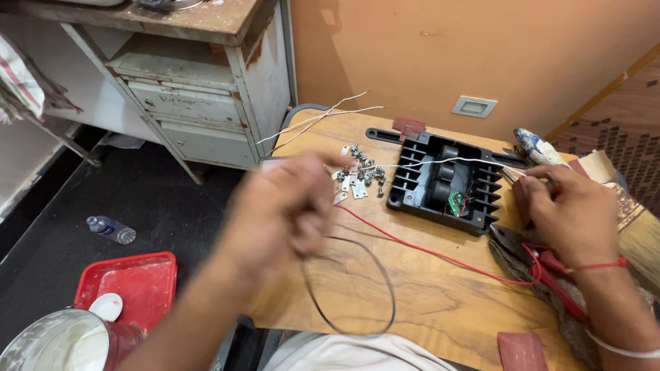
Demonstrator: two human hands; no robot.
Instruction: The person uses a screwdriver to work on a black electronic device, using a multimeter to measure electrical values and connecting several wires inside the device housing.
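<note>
Wooden counter (426,302): left hand (282,213), blurred, grip pinched on black wire (357,288); right hand (574,216) pinches white wire (440,162) over black housing (447,182), wiring underway.

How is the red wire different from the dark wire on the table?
The red wire runs nearly straight across the wooden table toward the right hand; the dark wire curls in a loop below the blurred left hand. Red is bright, the other blackish. Both are thin.
</note>
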